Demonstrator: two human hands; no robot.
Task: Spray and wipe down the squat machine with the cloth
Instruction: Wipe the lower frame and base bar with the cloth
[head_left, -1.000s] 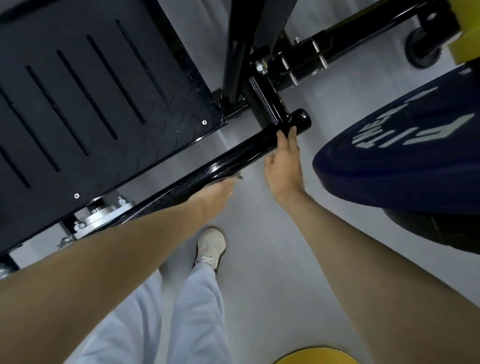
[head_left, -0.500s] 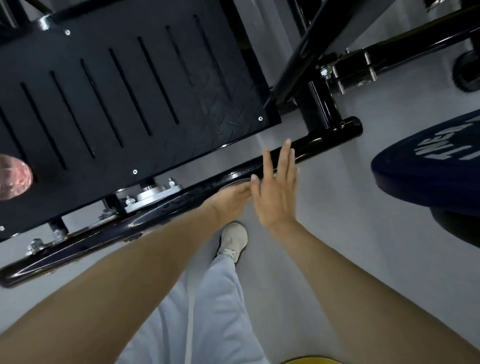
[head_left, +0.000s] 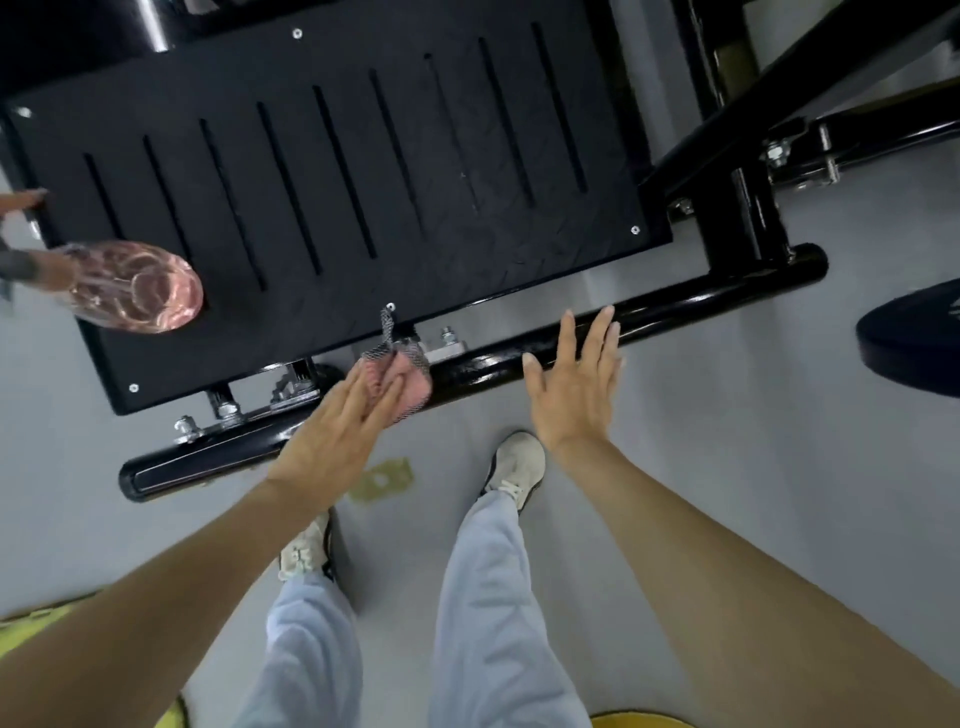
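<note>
**Wipe stroke moving leftward along the base rail**

The left fingers (head_left: 375, 399) lie nearly straight over the bunched pink cloth (head_left: 413, 375) and press it onto the black base rail (head_left: 701, 296). The thumb is hidden, so a pinch underneath cannot be ruled out. A grey mesh tail of the cloth sticks up towards the footplate (head_left: 363, 182). The right fingers (head_left: 603, 338) are spread straight and hold nothing. Their tips lie over the rail, and whether they touch it cannot be told.

One second ago the left hand (head_left: 332, 431) covered the cloth close to the rail's right end, and the right hand (head_left: 571, 395) rested on that end. Since then the left hand has travelled to about mid-rail, exposing the cloth, and the right hand has let go and opened flat.

By judgement, the right half of the rail has had its pass. The left half, the bolted brackets (head_left: 291, 387) and the footplate of the squat machine (head_left: 748, 208) remain to be wiped.

A pink translucent bottle (head_left: 135, 286), probably the sprayer, shows over the footplate's left corner. It is blurred and its support is unclear. A dark weight plate (head_left: 909, 348) lies well apart at the right, above the grey floor (head_left: 727, 467).
</note>
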